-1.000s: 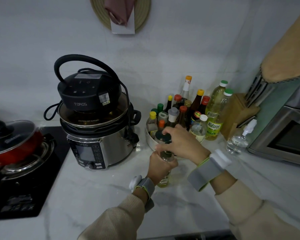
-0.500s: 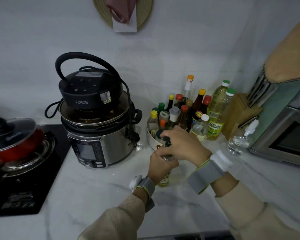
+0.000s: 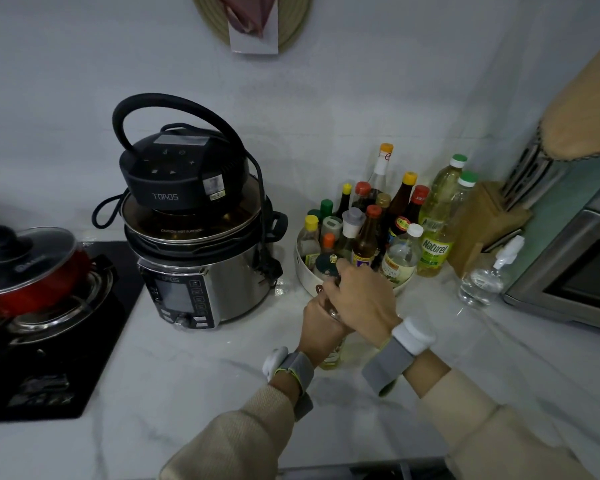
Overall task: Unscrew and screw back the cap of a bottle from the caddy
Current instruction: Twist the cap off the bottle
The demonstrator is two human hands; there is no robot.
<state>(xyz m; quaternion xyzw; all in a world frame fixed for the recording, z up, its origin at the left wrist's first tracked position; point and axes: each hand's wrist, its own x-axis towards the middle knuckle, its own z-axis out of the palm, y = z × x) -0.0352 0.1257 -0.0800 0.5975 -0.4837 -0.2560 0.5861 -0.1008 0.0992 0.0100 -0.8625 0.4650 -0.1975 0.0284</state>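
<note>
A small glass bottle [image 3: 332, 356] with yellowish liquid stands on the white counter just in front of the caddy. My left hand [image 3: 321, 325] is wrapped around its body and hides most of it. My right hand [image 3: 359, 299] sits over the bottle's top, fingers closed on the dark cap [image 3: 327, 264], which shows at my fingertips. Whether the cap is on the neck or off it I cannot tell. The round white caddy [image 3: 305, 275] behind holds several sauce bottles.
A steel multicooker [image 3: 201, 271] with a black lid unit stands to the left, next to a hob [image 3: 49, 341] with a red pot [image 3: 32, 268]. Two oil bottles [image 3: 437, 230], a knife block [image 3: 485, 226], a pump bottle [image 3: 482, 282] and an oven [image 3: 575, 265] stand to the right.
My right hand has shifted a little on the cap, turning over the bottle's top. The left hand keeps its hold on the bottle. The view has drifted slightly.
</note>
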